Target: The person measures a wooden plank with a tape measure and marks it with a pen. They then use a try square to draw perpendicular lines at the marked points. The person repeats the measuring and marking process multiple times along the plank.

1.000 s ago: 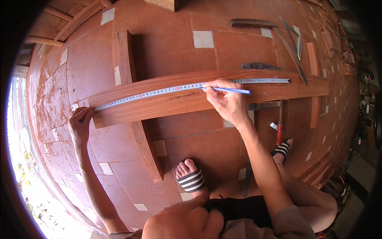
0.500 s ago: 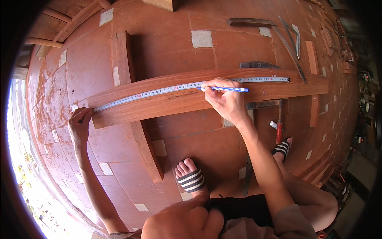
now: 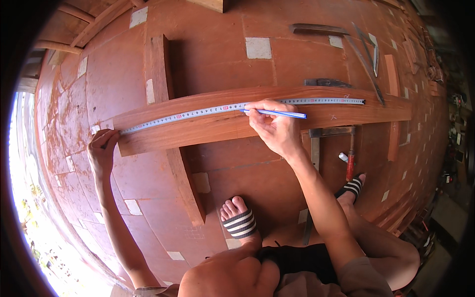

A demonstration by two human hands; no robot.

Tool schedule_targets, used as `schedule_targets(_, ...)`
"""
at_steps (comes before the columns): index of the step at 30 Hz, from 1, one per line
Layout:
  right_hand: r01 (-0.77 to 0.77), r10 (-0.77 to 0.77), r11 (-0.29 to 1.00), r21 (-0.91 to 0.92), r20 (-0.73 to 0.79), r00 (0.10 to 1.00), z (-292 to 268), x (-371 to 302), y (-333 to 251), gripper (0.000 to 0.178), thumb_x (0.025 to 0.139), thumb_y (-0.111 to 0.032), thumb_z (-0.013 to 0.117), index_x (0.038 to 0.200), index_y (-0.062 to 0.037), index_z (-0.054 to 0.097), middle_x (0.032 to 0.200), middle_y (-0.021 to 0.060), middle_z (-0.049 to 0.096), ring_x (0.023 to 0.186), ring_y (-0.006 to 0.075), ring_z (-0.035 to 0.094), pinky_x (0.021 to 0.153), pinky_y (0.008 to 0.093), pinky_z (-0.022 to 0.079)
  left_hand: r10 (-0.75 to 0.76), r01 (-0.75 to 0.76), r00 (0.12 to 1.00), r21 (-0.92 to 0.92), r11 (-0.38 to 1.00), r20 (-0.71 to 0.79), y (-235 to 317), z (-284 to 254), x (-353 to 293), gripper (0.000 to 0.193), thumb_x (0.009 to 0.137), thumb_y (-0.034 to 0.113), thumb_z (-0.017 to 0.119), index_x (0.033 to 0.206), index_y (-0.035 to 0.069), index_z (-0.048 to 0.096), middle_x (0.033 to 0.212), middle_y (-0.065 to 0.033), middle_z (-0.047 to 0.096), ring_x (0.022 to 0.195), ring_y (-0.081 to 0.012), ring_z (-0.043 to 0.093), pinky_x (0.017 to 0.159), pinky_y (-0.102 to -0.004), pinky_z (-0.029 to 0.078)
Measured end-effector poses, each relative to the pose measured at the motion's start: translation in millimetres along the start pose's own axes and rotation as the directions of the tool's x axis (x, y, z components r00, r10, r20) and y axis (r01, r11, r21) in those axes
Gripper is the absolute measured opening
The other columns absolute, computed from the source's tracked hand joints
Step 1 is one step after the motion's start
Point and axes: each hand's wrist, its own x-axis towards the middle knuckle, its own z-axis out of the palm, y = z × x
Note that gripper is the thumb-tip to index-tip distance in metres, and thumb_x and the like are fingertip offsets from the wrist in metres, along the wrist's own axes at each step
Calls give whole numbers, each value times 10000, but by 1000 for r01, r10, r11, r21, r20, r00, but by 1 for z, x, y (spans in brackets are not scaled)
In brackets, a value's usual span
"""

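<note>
A long reddish wooden board (image 3: 217,131) lies across crosswise timbers. Along it stretches a white tape measure blade (image 3: 198,113), its metal end near the board's right part. At the board's left end my left hand (image 3: 103,146) is closed on the tape measure; its fingers hide most of what they grip. My right hand (image 3: 277,129) rests over the middle of the board, pinching a blue-and-white striped pen (image 3: 284,114). The pen's tip points left, close to the tape's lower edge. My right fingers cover a stretch of the tape. Pencil-like marks show on the board's right part.
Under the board lie a left timber (image 3: 185,188) and a right timber (image 3: 392,74). A clamp with a red handle (image 3: 351,167) sits at the board's near edge, a small white tube (image 3: 343,157) beside it. Metal squares (image 3: 363,64) lie beyond. My sandalled feet (image 3: 241,222) are near.
My right hand and the pen have shifted slightly left along the tape. The whole view has moved a little; my left hand still grips the board-end part of the tape.
</note>
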Motion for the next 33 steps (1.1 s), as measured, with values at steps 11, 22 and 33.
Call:
schedule_targets(11, 16, -15, 999, 35, -35, 999, -2, 3, -1, 90, 935, -51, 769, 999, 6, 792, 783, 74, 764, 652, 102, 675, 630, 263, 569, -3, 3, 1000, 41, 999, -17, 1, 0, -1, 142, 940, 53, 812, 1071, 13, 846, 1062, -71, 800, 944, -169, 728, 844, -302, 565)
schedule_targets(22, -49, 50, 982, 183, -3, 999, -5, 2, 5, 131, 1021, -5, 700, 1119, 67, 750, 964, 85, 773, 862, 68, 685, 761, 240, 589, -2, 2, 1000, 4, 1000, -13, 3, 0, -1, 138, 945, 45, 804, 1072, 11, 847, 1067, -72, 801, 931, -164, 730, 841, -296, 566)
schedule_targets(33, 25, -26, 1000, -2, -30, 999, -1, 3, 2, 114, 916, -46, 790, 1013, 13, 797, 841, 121, 780, 669, 144, 702, 621, 278, 574, 4, -4, 1000, -5, 1000, -17, 0, 1, -1, 146, 942, 41, 809, 1080, 7, 845, 1076, -76, 800, 930, -165, 728, 837, -295, 564)
